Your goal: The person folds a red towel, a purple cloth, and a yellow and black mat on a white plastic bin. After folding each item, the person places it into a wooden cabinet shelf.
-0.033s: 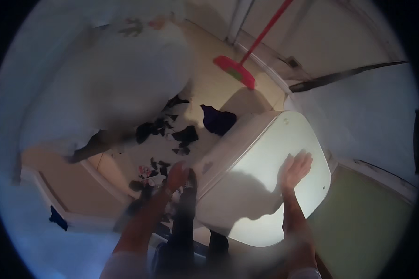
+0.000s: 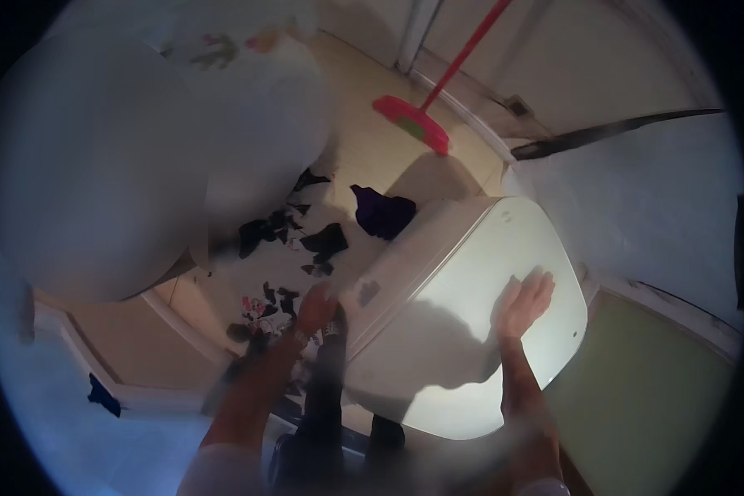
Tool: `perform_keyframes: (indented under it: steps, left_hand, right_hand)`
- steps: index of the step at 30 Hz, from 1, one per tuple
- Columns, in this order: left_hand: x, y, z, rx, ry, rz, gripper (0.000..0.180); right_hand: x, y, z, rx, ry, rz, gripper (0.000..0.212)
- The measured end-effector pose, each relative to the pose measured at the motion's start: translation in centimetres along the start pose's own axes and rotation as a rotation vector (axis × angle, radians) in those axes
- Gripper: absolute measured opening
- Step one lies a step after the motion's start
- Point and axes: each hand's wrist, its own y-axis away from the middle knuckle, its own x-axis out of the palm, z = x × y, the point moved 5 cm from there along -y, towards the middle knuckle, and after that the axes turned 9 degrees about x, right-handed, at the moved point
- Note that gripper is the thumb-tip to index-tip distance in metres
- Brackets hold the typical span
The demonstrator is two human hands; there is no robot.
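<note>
A large cream-white box-like thing with rounded corners [image 2: 438, 331] stands tilted in front of me, its broad smooth face lit. My right hand [image 2: 524, 304] lies on that face, palm down and fingers stretched out. By its left side is my left hand [image 2: 316, 309], low and in shadow, with fingers seemingly extended; their contact with the box is unclear. Dark scraps [image 2: 283, 302] and pink-and-white bits lie on the floor beside this hand. My dark-clad leg [image 2: 326, 397] shows between my left forearm and the box.
A red broom [image 2: 412, 124] stands by the far wall. Purple cloth [image 2: 384, 212] lies behind the box, and black scraps [image 2: 326, 240] lie left of it. A large blurred pale shape [image 2: 107, 174] covers the upper left. Below it is a framed beige panel [image 2: 136, 339].
The pale blurred shape at the upper left has spread further left and lower. Both hands keep their places, and the box has barely shifted in view.
</note>
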Motion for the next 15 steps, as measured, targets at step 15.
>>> perform_keyframes:
  steps: [15]
  left_hand:
    - [22.7, -19.6, 13.2, -0.275, 0.226, 0.139, 0.052]
  right_hand:
    - [1.3, -1.1, -0.5, 0.079, -0.094, 0.212, 0.065]
